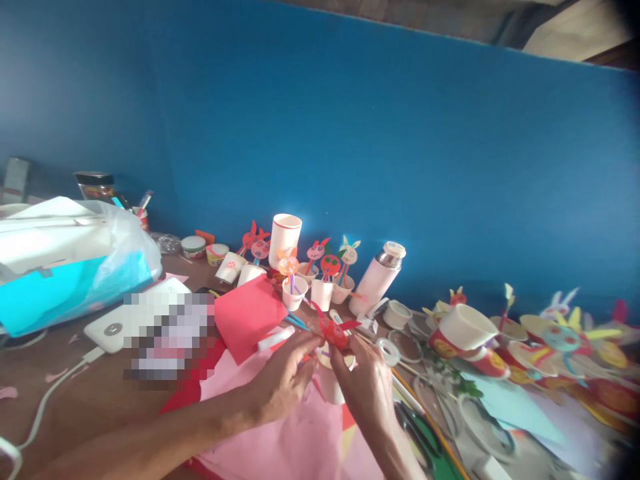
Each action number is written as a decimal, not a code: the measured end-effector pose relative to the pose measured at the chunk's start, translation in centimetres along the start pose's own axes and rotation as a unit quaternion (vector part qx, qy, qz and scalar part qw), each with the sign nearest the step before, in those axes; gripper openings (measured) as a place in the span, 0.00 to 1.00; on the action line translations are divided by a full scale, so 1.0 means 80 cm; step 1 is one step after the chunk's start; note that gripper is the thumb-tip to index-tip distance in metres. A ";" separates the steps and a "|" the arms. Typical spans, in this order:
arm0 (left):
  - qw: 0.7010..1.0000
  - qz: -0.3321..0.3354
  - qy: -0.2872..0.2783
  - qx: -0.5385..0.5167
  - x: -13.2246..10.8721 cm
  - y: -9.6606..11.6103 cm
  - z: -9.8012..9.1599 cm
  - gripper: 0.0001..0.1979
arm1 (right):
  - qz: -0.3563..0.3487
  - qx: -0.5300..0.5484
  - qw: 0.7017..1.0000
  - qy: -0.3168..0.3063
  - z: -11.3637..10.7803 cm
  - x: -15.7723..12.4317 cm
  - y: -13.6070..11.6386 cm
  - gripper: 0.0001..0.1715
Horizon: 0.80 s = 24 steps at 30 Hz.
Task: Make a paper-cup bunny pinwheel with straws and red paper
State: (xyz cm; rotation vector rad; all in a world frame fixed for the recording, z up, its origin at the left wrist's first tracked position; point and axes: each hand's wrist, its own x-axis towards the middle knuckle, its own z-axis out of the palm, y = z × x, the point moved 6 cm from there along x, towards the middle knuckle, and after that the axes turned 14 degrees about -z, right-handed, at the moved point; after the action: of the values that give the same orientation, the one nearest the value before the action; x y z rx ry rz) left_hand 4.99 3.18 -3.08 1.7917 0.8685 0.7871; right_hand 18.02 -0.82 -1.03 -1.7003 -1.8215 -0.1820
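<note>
Left hand (pixel 283 377): It was narrow, and the fingers closed on the left side of the red paper figure (pixel 334 332).
Right hand (pixel 363 393): It was narrow too, and it held the same figure from the right side.
Red paper figure: It was between both hands, on top of a white paper cup (pixel 330 383). I could not tell if they were joined.
Near things: A glue stick (pixel 276 338) lay just beside the left hand, on a red card sheet (pixel 249 319). Green-handled scissors (pixel 419 427) lay to the near right of the right hand.
Far things: Small paper cups (pixel 323 295) and a white thermos flask (pixel 377 280) stood by the blue wall (pixel 350 120).
Risk: A strong pinch could crease the thin figure. A careless right forearm could touch the scissors.
</note>
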 end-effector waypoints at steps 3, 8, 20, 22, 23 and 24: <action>1.000 0.006 -0.009 0.000 -0.002 0.008 0.000 0.22 | -0.023 -0.014 0.999 0.023 -0.002 -0.002 -0.006 0.09; 1.000 0.018 -0.013 -0.012 -0.003 0.017 -0.002 0.22 | -0.057 -0.010 0.998 0.033 -0.004 -0.007 -0.021 0.10; 0.992 -0.129 0.003 0.004 0.010 0.019 -0.017 0.11 | -0.144 -0.036 0.988 0.044 -0.007 -0.011 -0.048 0.13; 0.990 -0.139 0.009 -0.016 0.011 0.014 -0.018 0.09 | -0.148 -0.035 0.988 0.036 -0.007 -0.012 -0.051 0.15; 0.990 -0.140 0.008 -0.035 0.012 0.011 -0.018 0.09 | -0.149 -0.034 0.988 0.034 -0.007 -0.012 -0.053 0.15; 0.988 -0.140 0.005 -0.058 0.013 0.007 -0.017 0.10 | -0.149 -0.033 0.988 0.036 -0.007 -0.012 -0.054 0.15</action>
State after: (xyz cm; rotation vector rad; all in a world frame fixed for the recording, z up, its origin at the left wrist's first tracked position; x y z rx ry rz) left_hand 4.53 4.52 -1.94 1.5232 1.0323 0.6510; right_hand 14.13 -2.64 0.27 -1.4362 -2.0271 -0.4273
